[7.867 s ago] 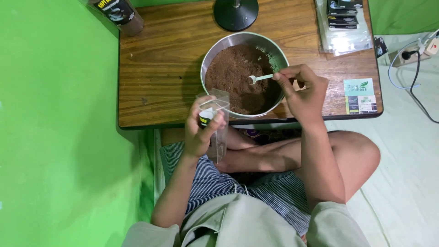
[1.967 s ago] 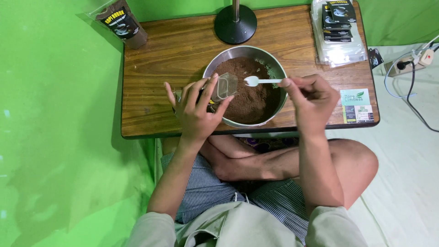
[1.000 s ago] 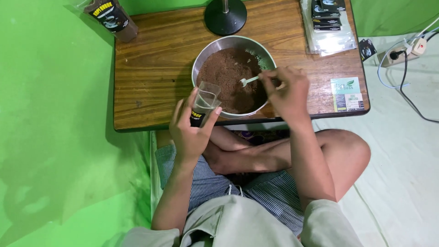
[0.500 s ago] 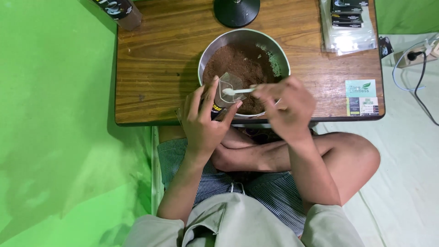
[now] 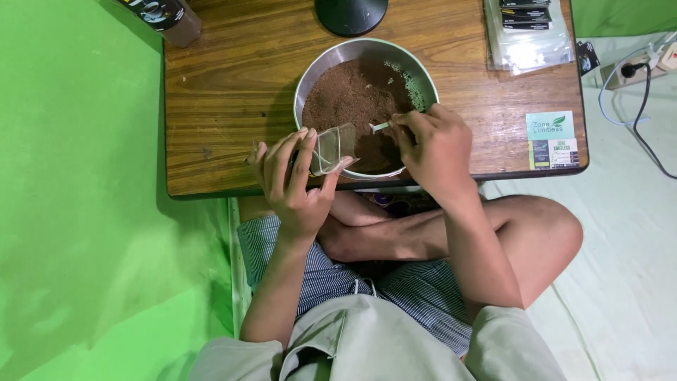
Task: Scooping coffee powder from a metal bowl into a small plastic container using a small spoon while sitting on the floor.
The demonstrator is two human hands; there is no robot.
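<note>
From up here I count one steel bowl point(image 5: 423, 88) of brown powder point(image 5: 349, 99), one clear pouch point(image 5: 331, 148), one small white spoon point(image 5: 379, 127), one black round base point(image 5: 350, 14) at the far edge, one dark packet point(image 5: 163, 15) at the far left corner, one stack of clear packs point(image 5: 527, 35) at the far right, and one green-and-white card point(image 5: 553, 137) near the right edge.

My left hand point(image 5: 293, 187) is raised at the near edge, fingers spread and curled, its grip closed on the pouch, which stands tilted against the bowl's near left rim, mouth toward the powder. My right hand point(image 5: 437, 148) reaches over the bowl's near right rim, wrist bent down, fingers pinched shut on the spoon's handle; the spoon's tip points left, just beside the pouch, above the powder. Both forearms run from my lap up to the bowl.

The wooden tabletop point(image 5: 233, 106) is low, and I sit cross-legged at it. Green backdrop covers the floor to the left; on the right lies pale cloth with a power strip point(image 5: 645, 60) and cables.
</note>
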